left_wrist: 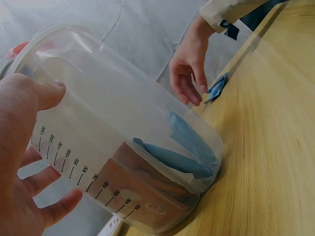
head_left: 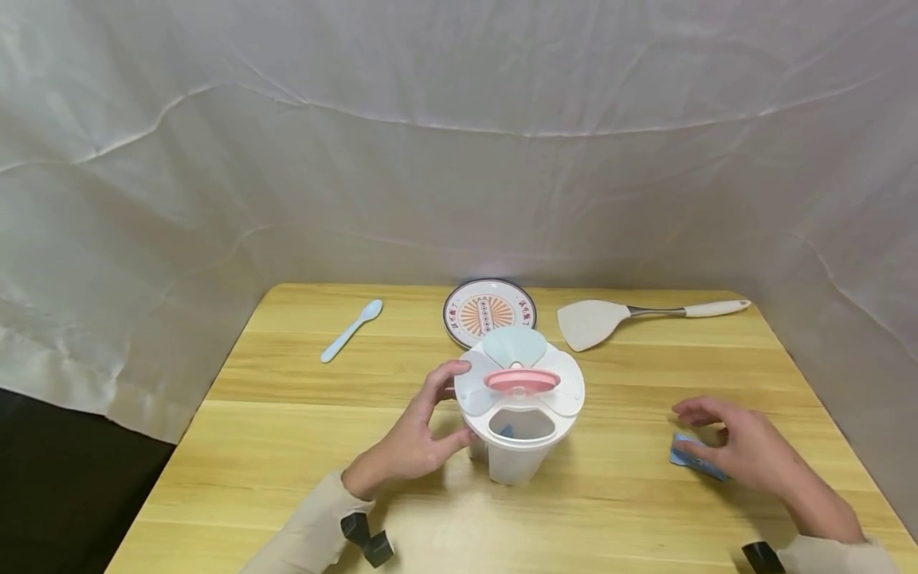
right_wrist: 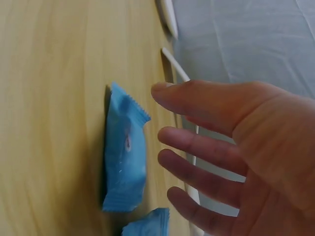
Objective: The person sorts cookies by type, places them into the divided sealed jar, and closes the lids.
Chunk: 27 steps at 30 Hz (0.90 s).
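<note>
A clear plastic storage container (left_wrist: 113,103) with measuring marks stands on the table, tilted only by the camera's angle in the left wrist view. Its white lid (head_left: 473,405) has flaps and a pink handle (head_left: 522,381); the front opening is uncovered. My left hand (head_left: 416,434) grips its side, thumb in front and fingers round the back. Inside lie blue packets (left_wrist: 189,135) and brown packets (left_wrist: 142,182) in separate compartments. My right hand (head_left: 749,446) hovers with fingers apart over a blue sealed packet (right_wrist: 125,152). A second blue packet (right_wrist: 150,223) lies beside it, partly cut off.
Behind the container a round patterned plate (head_left: 459,311) lies on the wooden table (head_left: 272,446). To its right is a white spatula (head_left: 591,323), to its left a light blue spoon (head_left: 351,331). A pale curtain (head_left: 459,199) hangs along the back and sides.
</note>
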Motion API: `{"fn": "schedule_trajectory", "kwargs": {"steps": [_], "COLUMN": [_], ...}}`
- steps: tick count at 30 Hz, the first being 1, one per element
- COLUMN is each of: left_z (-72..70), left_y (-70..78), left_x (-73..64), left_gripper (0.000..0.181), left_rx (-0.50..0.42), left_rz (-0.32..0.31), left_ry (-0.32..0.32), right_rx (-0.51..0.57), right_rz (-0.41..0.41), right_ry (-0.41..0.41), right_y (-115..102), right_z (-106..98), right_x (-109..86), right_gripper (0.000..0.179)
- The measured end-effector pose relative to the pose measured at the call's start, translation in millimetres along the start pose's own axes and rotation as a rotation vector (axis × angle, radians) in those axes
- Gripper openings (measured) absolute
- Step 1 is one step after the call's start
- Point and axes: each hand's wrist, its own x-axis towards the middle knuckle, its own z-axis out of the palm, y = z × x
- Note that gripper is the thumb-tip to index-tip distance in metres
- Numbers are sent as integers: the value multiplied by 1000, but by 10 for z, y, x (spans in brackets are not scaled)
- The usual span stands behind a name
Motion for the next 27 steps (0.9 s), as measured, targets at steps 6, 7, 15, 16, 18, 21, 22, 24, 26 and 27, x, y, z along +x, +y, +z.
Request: {"fn": "schedule_trajectory", "kwargs": {"steps": [6, 7, 15, 16, 18, 21, 22, 24, 26, 27], "left_z": [0, 0, 4, 4, 4, 3, 2, 1, 1, 2], "left_y": [1, -1, -5, -4, -6, 5, 7, 7, 7, 5], "left_x": [-5, -8, -19, -18, -16, -11, -9, -3, 0, 1], "left_gripper": [84, 83, 83, 83, 83, 83, 83, 83, 83, 83], "left_rx": [-4, -5, -7, -8, -8, -9, -8, -6, -5, -5], "left_rz": [-7, -9, -3, -2, 0, 1, 1, 5, 4, 4], "left_ry": [-3, -3, 1, 1, 1, 1, 1, 1, 1, 1], "right_rx": [-2, -6, -85, -97, -120, -146, -145, -150, -144, -144], "right_rz": [35, 41, 103, 111, 123, 141, 148, 163, 168, 173], "right_ry": [-65, -74, -136, -142, -146, -149, -154, -163, -178, -185], "right_y": [52, 57, 34, 30, 26, 34, 36, 40, 47, 43], "right_z": [29, 34, 23, 16, 7, -3, -10, -19, -34, -39], "right_x": [-39, -37, 28, 35, 41, 42, 44, 46, 58, 64], "right_gripper": [50, 51, 50, 50, 50, 51, 52, 53, 54, 53]}}
